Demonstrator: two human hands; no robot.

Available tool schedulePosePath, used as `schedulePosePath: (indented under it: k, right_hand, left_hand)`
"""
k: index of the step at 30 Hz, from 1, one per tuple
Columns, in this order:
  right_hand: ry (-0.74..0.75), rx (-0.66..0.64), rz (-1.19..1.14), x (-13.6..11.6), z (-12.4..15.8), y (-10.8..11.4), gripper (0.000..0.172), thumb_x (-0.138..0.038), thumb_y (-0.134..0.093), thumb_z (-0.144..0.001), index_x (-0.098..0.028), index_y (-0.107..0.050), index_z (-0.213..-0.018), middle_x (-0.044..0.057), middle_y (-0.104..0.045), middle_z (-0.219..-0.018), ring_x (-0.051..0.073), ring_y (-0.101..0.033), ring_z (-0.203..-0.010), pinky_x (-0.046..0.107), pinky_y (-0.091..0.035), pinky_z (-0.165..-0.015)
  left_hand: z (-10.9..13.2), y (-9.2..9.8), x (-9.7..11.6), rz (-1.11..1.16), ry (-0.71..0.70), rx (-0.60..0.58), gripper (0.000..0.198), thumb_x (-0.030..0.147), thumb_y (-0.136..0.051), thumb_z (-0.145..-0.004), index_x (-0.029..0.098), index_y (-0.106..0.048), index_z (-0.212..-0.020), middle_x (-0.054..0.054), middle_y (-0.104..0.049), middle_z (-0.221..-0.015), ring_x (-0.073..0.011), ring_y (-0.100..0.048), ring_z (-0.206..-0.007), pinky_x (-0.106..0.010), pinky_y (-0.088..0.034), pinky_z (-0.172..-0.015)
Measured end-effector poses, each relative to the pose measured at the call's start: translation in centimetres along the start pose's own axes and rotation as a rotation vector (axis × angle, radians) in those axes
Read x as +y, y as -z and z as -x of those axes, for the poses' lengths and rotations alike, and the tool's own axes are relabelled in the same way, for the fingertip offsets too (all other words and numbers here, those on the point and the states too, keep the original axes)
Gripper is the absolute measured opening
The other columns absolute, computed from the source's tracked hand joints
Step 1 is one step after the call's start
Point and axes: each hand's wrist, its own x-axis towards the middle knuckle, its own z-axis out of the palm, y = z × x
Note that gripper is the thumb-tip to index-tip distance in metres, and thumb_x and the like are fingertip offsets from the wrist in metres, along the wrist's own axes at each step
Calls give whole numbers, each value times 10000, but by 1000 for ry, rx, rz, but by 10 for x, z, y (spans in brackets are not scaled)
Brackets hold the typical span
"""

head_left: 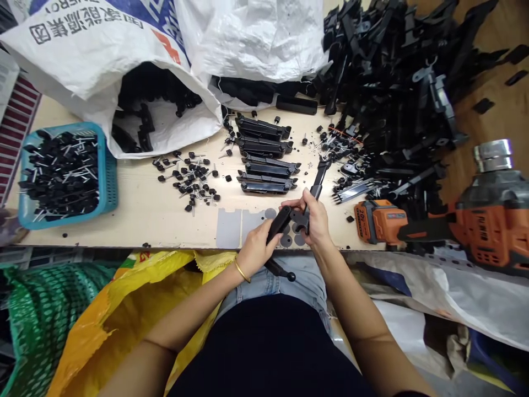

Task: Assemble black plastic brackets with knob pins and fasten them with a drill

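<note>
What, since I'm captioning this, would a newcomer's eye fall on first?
Probably the orange power tool at the right and the big heap of black parts at the upper right. The blue basket of black-headed pins stands out at the left. At the near edge of the table, the hands hold black pieces.
</note>
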Motion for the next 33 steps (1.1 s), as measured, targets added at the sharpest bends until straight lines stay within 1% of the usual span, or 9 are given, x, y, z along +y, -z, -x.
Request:
schedulePosePath:
  k: [4, 9, 13, 16, 21, 26, 29, 32, 33]
  right_hand:
    - [-13, -27, 59, 1, 3, 2, 540, -622, -725, -642, -204, -419, -491, 67, -714, -632, 176, -676, -584, 241, -503, -474]
    - [-23, -38, 50, 8, 7, 5, 524, -614, -717, -647, -200, -450, -466, 52, -688, -582, 168, -660, -544, 250, -510, -470]
    - [-43, -50, 34, 8, 6, 8, 508, -592, -702, -667, -196, -469, -450, 46, -670, -538, 155, -648, -511, 235, -509, -467]
    - [-56, -50, 21, 6, 5, 10, 495, -571, -734, -643, -196, -469, -456, 46, -674, -538, 162, -651, -509, 228, -491, -429]
    - [-27, -47, -8, 8, 5, 9, 496, -563, -759, -620, -196, -469, -455, 60, -693, -581, 174, -654, -509, 254, -517, -440]
    - [-20, -14, 21, 9, 5, 0, 449, -563, -731, -659, -186, -546, -501, 51, -648, -504, 180, -647, -489, 250, -499, -408]
    - [-52, -35, 1, 6, 4, -3, 468, -564, -752, -627, -189, -503, -497, 28, -625, -479, 158, -624, -449, 229, -481, -391]
    - [-103, -100, -38, 8, 8, -6, 496, -562, -754, -615, -193, -449, -485, 14, -639, -513, 142, -612, -441, 229, -493, -407]
    - [-96, -84, -54, 11, 10, -8, 497, -559, -748, -622, -195, -438, -485, 7, -635, -512, 136, -606, -436, 228, -493, -409]
  left_hand:
    - [8, 1, -2, -53, -65, 22, 224, 223, -528, -923, 154, -511, -1135, -76, -684, -960, -211, -686, -874, -294, -539, -747]
    - [17, -4, 4, -131, -3, -8, 208, 250, -511, -940, 158, -503, -1127, -73, -692, -927, -218, -699, -826, -306, -548, -714]
    - [20, -9, 11, -186, 34, 9, 229, 259, -490, -949, 161, -484, -1156, -80, -702, -912, -222, -706, -785, -305, -543, -673]
    - [18, -8, 13, -164, 43, 6, 239, 247, -511, -937, 166, -486, -1161, -79, -704, -923, -224, -707, -797, -299, -537, -676]
    - [15, -4, 13, -44, 111, -10, 232, 204, -548, -915, 183, -494, -1140, -19, -686, -831, -187, -692, -730, -257, -515, -637]
    - [21, -10, 12, -145, 40, 102, 294, 221, -472, -954, 164, -425, -1238, -95, -693, -1027, -215, -706, -870, -291, -543, -718]
    - [25, -13, 11, -255, 1, 84, 350, 268, -420, -974, 133, -375, -1294, -137, -702, -1019, -236, -717, -815, -315, -552, -678]
    - [29, -12, 11, -314, -42, 40, 365, 285, -402, -975, 103, -377, -1291, -148, -709, -942, -244, -714, -742, -318, -550, -630]
    - [31, -12, 12, -319, -47, 28, 363, 282, -403, -974, 98, -380, -1285, -147, -709, -925, -242, -712, -732, -314, -549, -622]
